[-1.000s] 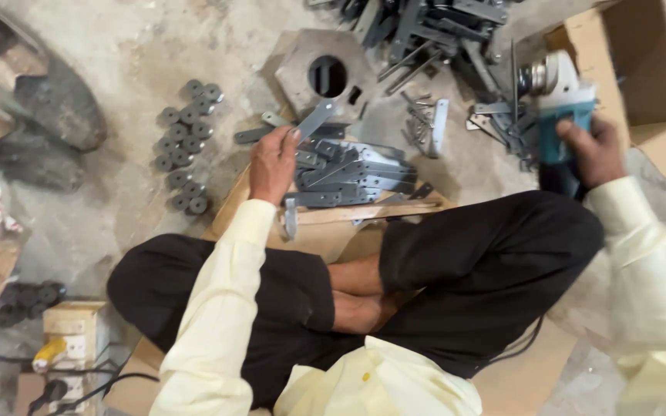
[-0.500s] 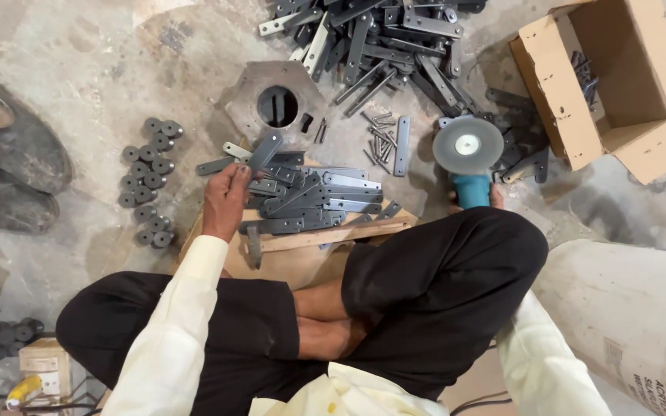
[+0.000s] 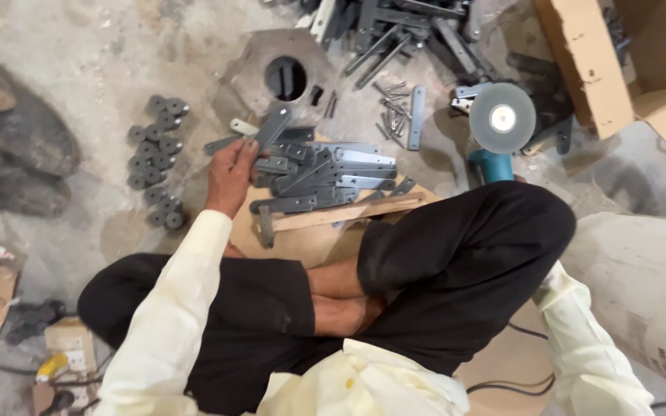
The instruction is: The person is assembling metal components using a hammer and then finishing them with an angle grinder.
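View from above of a person sitting cross-legged on a concrete floor (image 3: 79,69), in black trousers and a pale yellow long-sleeved shirt.

The left hand (image 3: 230,176) reaches forward, its fingers (image 3: 247,150) pinching one end of a flat grey metal strip (image 3: 271,128) that has a hole near its far end. The strip is lifted and angled up and away, above a loose pile of similar strips (image 3: 325,176) lying just ahead of the knees on a piece of cardboard (image 3: 302,245). A hammer (image 3: 333,216) with a wooden handle lies across the near edge of that pile.

The right hand is hidden behind the raised right knee, so whether its fingers are spread or pressed together cannot be told. Just past that knee an angle grinder (image 3: 499,131) shows, with a teal body and a round grey disc facing up.

Left of the hand, a cluster of small dark round washers (image 3: 157,154) lies on the floor. Beyond the strips sits a hexagonal metal plate (image 3: 283,77) with a round hole in it. Further away is a heap of dark metal bars (image 3: 402,31), with nails scattered near it. An open cardboard box (image 3: 626,69) stands at upper right. A large pale sack (image 3: 641,285) rests at the right.
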